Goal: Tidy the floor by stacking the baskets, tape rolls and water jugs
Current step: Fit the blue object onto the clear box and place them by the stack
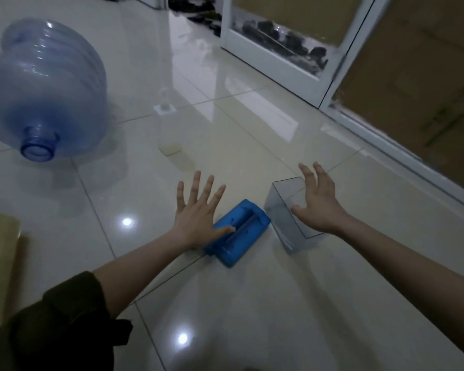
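Note:
A big blue water jug lies on its side at the far left of the tiled floor, its neck pointing toward me. A flat blue plastic piece lies on the floor in front of me. Right of it a clear rectangular container lies tipped on the tiles. My left hand hovers with fingers spread straight, just left of the blue piece and partly over its edge. My right hand is spread above the clear container, holding nothing.
A clear pump bottle stands on the floor between the jug and my hands. A white-framed glass door and its sill run along the right. A pale yellowish object sits at the left edge.

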